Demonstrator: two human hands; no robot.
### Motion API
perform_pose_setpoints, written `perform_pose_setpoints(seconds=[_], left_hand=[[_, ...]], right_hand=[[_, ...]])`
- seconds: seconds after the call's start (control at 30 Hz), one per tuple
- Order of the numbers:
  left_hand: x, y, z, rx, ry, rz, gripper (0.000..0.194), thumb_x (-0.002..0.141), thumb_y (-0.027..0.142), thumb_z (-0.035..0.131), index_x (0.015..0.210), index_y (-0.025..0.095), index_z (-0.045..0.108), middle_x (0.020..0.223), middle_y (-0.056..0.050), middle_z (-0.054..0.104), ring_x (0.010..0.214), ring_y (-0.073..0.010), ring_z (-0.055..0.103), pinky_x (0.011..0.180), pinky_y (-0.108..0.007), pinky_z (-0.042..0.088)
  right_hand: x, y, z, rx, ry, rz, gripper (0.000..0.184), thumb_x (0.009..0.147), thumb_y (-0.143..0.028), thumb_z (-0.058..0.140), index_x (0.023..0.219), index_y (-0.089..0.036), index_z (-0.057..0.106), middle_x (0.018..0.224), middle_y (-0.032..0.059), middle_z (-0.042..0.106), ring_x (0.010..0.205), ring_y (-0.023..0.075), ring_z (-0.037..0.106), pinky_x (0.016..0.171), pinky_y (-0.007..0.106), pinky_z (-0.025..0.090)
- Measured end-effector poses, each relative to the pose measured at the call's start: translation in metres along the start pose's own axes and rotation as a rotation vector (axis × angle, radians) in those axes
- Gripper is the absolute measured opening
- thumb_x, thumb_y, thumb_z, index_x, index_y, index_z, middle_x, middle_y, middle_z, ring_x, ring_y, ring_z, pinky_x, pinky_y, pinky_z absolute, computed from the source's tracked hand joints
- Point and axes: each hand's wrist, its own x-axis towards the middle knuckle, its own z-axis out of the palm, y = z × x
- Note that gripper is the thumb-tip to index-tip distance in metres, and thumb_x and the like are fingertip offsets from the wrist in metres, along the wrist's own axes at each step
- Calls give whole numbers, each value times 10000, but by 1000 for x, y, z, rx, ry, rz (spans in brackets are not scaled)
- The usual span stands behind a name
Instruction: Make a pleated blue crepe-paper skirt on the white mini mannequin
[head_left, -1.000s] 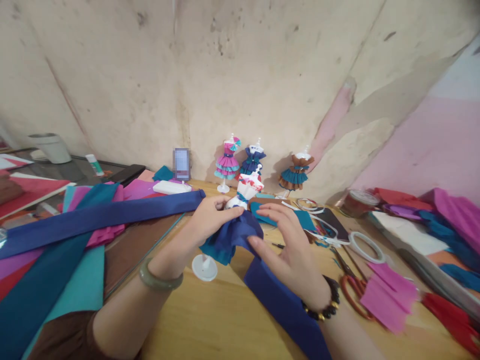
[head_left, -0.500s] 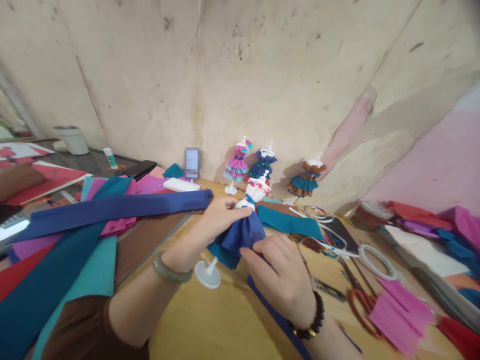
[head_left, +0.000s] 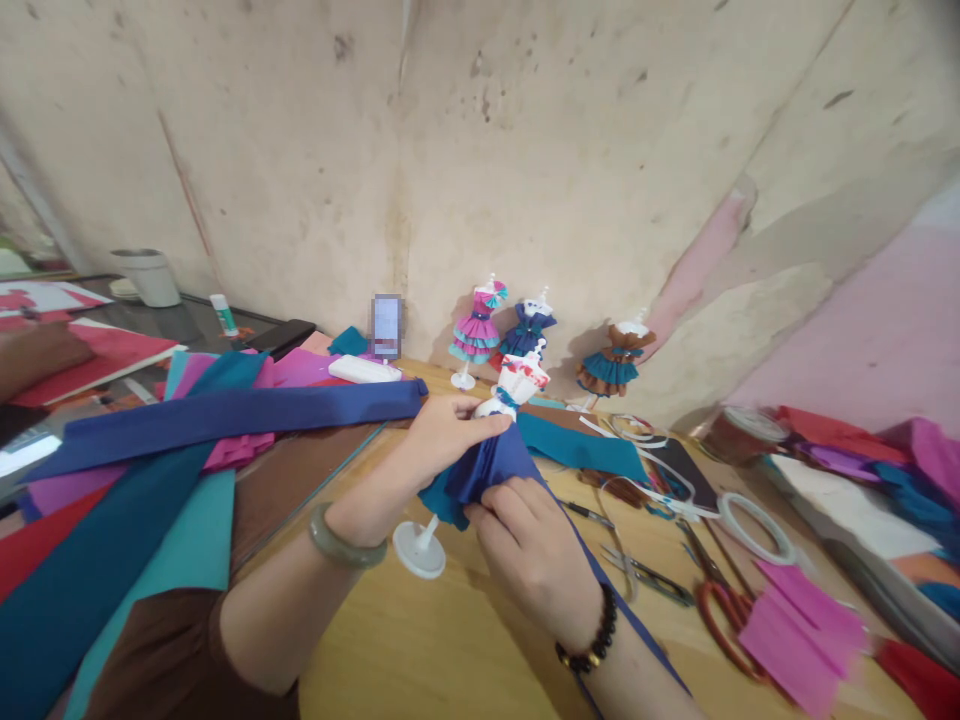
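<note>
The right hand (head_left: 517, 550), fingertips partly hidden, seems to pinch the blue cloth (head_left: 480, 470); the left hand's (head_left: 442, 435) fingers grasp the tilted mannequin (head_left: 519, 380), near the table's (head_left: 375, 640) far edge, where a pink dress (head_left: 475, 325) stands.

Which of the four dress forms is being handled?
The front form, with red-and-white bodice: left hand at its hips, right hand pinching its blue fabric. The pink one, navy one and brown one stand behind, untouched.
</note>
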Motion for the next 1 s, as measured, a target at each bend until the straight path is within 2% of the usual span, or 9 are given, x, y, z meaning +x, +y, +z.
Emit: perform_pose_setpoints(seconds=[0.13, 0.23, 0.33, 0.6, 0.73, 0.83, 1.0], left_hand=[[0, 0, -1, -23, -76, 72, 296, 698, 439, 762, 788, 158, 749, 742, -17, 681, 726, -188, 607, 685, -291, 468], [1, 1, -4, -5, -75, 118, 280, 708, 425, 769, 806, 163, 752, 787, -29, 705, 767, -202, 620, 706, -298, 482], [2, 0, -6, -1, -65, 103, 306, 712, 433, 766, 835, 153, 760, 791, -37, 716, 783, -215, 631, 732, -315, 488], [9, -8, -12, -66, 36, 44, 333, 694, 436, 777, 876, 158, 763, 852, -38, 742, 829, -217, 654, 795, -318, 484], [11, -11, -14, -129, 128, -22, 335, 658, 440, 797, 824, 152, 763, 825, -36, 737, 809, -206, 645, 768, -294, 471], [10, -12, -11, -125, 142, -47, 332, 669, 451, 783, 809, 151, 758, 786, -30, 722, 768, -196, 627, 716, -282, 457], [3, -10, 2, -107, 127, -81, 328, 683, 454, 771, 765, 139, 734, 707, -10, 668, 698, -169, 570, 658, -267, 423]], right_hand=[[-1, -1, 4, 6, 2, 10, 253, 964, -33, 471, 843, -111, 679, 756, 72, 605, 700, 196, 437, 639, 339, 381], [-1, 0, 5, 16, 7, 12, 259, 958, -22, 463, 848, -103, 682, 758, 78, 603, 697, 199, 428, 632, 341, 384], [-3, 2, 8, 28, -9, 37, 261, 963, -22, 446, 897, -94, 688, 790, 88, 614, 713, 203, 440, 642, 340, 400], [-3, 4, 6, 67, -52, 84, 189, 937, -65, 487, 940, -142, 660, 871, 87, 643, 763, 207, 509, 673, 346, 433], [-1, -1, -1, 140, 77, 171, 72, 907, -90, 578, 930, -149, 612, 890, 93, 631, 810, 207, 548, 709, 347, 472], [0, -3, -2, 30, 148, 204, 95, 896, -121, 653, 984, -135, 619, 915, 111, 626, 857, 232, 562, 743, 376, 486], [0, -5, -1, -198, 106, 202, 208, 901, -153, 671, 1108, -137, 668, 946, 123, 661, 924, 284, 560, 808, 451, 459]])
